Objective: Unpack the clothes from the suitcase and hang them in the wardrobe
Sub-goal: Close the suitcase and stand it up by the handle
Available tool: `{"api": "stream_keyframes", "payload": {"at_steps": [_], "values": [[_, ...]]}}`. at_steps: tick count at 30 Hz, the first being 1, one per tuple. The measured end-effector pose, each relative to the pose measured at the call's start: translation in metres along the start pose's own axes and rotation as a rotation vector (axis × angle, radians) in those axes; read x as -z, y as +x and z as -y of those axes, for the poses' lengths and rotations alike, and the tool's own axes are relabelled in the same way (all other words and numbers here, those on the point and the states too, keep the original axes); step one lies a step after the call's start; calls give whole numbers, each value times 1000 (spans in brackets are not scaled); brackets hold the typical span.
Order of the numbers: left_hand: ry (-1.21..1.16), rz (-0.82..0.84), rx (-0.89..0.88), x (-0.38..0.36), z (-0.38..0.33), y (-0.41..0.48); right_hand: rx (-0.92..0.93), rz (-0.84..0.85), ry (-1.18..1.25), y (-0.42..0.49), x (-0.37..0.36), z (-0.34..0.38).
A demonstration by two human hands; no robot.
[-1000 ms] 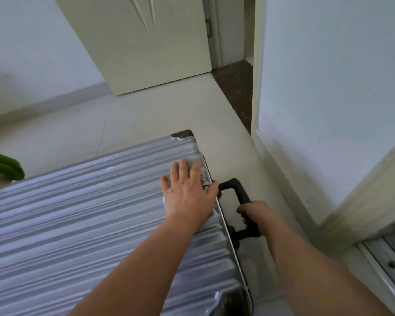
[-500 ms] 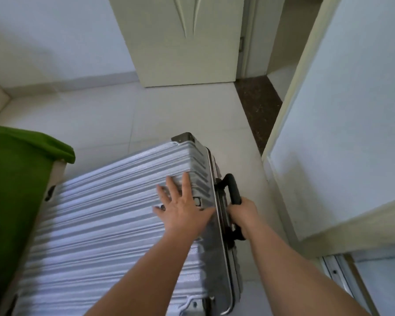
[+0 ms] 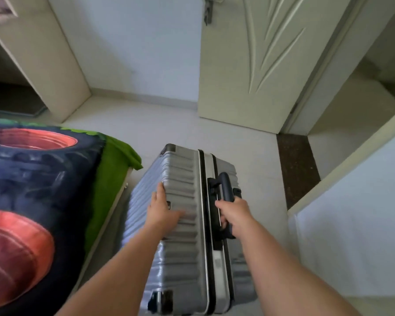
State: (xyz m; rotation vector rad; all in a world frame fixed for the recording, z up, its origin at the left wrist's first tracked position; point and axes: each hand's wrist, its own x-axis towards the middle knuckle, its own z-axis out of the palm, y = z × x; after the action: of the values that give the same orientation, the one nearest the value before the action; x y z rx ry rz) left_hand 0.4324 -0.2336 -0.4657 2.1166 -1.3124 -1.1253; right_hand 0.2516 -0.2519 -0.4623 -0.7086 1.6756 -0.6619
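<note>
Suitcase (image 3: pixel 180 258) has swung onto its edge; handle (image 3: pixel 226 185) uppermost, beside bed (image 3: pixel 32 179).

Suitcase (image 3: pixel 183 247) is positioned near centre, on edge, just right of the bed (image 3: pixel 39 183). Door (image 3: pixel 237 76) is located far right; wardrobe (image 3: pixel 55 65) far left, beyond the bed.

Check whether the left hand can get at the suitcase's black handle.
Likely yes, partly. The left hand lies on the suitcase beside the handle, nothing between; but the right hand grips the handle's near end, leaving only its far end free.
</note>
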Motion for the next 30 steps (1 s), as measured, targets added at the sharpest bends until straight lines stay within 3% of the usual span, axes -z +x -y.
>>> {"api": "stream_keyframes", "payload": {"at_steps": [10, 18, 23, 30], "values": [[-384, -25, 73, 81, 49, 15, -97, 230, 137, -9, -62, 36], [-577, -25, 91, 131, 88, 22, 184, 157, -94, -14, -117, 25], [-617, 25, 51, 137, 87, 28, 203, 121, -167, -14, -125, 40], [-663, -32, 29, 124, 90, 57, 210, 57, -234, 7, -131, 61]]}}
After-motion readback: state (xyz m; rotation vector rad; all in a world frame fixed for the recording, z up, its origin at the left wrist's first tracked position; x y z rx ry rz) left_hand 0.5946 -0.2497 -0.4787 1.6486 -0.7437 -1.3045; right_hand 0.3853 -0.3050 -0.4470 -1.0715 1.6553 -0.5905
